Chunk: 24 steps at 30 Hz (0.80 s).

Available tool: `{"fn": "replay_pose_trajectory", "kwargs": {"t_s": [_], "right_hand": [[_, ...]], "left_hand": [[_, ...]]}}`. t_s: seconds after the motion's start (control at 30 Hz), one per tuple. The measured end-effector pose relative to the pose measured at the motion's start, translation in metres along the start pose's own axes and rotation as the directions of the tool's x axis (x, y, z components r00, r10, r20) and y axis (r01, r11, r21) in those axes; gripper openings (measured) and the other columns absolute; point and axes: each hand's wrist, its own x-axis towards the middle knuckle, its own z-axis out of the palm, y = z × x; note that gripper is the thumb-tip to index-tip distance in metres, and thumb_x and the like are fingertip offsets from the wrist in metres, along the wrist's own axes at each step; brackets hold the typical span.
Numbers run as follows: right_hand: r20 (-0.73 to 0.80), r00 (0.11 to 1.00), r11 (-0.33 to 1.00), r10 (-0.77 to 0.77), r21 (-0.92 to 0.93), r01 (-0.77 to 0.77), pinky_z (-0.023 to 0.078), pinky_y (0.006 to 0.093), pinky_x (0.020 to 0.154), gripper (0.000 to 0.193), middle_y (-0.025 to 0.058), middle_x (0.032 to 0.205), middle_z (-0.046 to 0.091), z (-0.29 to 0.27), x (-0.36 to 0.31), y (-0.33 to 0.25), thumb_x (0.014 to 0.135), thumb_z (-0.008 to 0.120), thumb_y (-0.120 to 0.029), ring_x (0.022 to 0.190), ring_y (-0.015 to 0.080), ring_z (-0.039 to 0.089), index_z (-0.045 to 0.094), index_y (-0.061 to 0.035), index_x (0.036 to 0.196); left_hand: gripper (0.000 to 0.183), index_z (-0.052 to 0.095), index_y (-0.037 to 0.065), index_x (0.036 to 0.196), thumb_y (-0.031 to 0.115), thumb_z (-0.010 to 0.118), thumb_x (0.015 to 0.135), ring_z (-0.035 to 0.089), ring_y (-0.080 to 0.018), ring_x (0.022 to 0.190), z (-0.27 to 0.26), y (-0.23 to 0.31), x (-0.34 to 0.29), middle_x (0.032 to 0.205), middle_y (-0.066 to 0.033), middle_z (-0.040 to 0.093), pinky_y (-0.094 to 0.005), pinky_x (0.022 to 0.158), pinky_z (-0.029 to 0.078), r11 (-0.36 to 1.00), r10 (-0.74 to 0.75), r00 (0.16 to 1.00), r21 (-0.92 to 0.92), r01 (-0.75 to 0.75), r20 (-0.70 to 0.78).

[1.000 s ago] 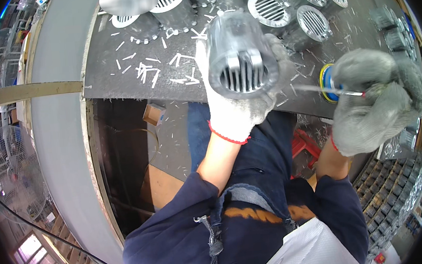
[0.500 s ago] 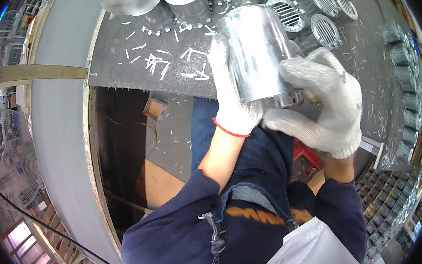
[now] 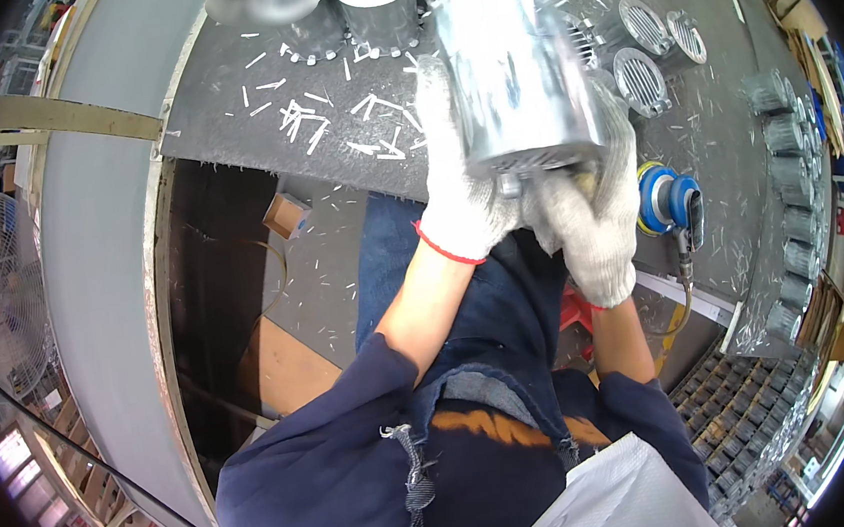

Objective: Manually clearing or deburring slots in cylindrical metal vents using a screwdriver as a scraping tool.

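Between my two white-gloved hands is a shiny metal cylinder [image 3: 521,79], held above the near edge of the dark bench. My left hand [image 3: 456,175] wraps its left side, the thumb running up along the wall. Against its lower right side and near end, my right hand [image 3: 593,208] is closed, its fingers partly blurred and partly hidden. Small lugs show at both ends of the cylinder. To the right of my right hand lies a blue power sander [image 3: 669,199] with a hose.
Several slotted metal cylinders [image 3: 376,12] stand at the bench's far side, others [image 3: 640,82] farther right. Thin white strips [image 3: 304,118] litter the bench [image 3: 217,101]. More metal cylinders [image 3: 791,176] line the right edge. A fan [image 3: 8,290] stands at far left.
My right hand has come in from the right and closed on the cylinder's near end. The cylinder has tilted, showing lugs at its far end. The sander has come into sight.
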Motion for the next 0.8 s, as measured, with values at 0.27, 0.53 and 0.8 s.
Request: {"fn": "replay_pose_trajectory", "kwargs": {"t_s": [0.27, 0.53, 0.8], "right_hand": [[-0.287, 0.955, 0.982, -0.075, 0.145, 0.121, 0.047, 0.0229, 0.056, 0.045, 0.0129, 0.097, 0.065, -0.018, 0.018, -0.039, 0.107, 0.052, -0.018, 0.070, 0.0122, 0.059, 0.042, -0.0025, 0.149], [-0.282, 0.871, 0.911, -0.402, -0.225, 0.347, 0.059, 0.0297, 0.080, 0.045, 0.0184, 0.119, 0.067, -0.039, 0.032, -0.058, 0.113, 0.051, -0.032, 0.094, 0.0186, 0.071, 0.047, 0.0020, 0.143], [-0.262, 0.792, 0.786, -0.552, -0.480, 0.389, 0.063, 0.0333, 0.093, 0.049, 0.0184, 0.128, 0.060, -0.040, 0.030, -0.047, 0.112, 0.052, -0.038, 0.107, 0.0252, 0.070, 0.048, 0.0033, 0.138]], "left_hand": [[0.063, 0.059, 0.013, 0.144, 0.057, 0.065, 0.099, 0.066, -0.0199, 0.122, 0.013, 0.023, 0.012, 0.127, -0.0063, 0.073, -0.0485, 0.117, 0.043, 0.761, -0.407, 0.908, -0.512, 0.399, 0.103], [0.071, 0.056, 0.011, 0.143, 0.066, 0.057, 0.099, 0.064, -0.0305, 0.122, 0.033, 0.029, 0.017, 0.130, -0.0124, 0.068, -0.0566, 0.113, 0.046, 0.761, -0.528, 0.840, -0.508, 0.403, -0.123], [0.077, 0.054, 0.012, 0.146, 0.073, 0.054, 0.098, 0.063, -0.0382, 0.122, 0.036, 0.033, 0.014, 0.134, -0.0166, 0.064, -0.0634, 0.109, 0.050, 0.735, -0.515, 0.839, -0.595, 0.326, -0.177]]}}
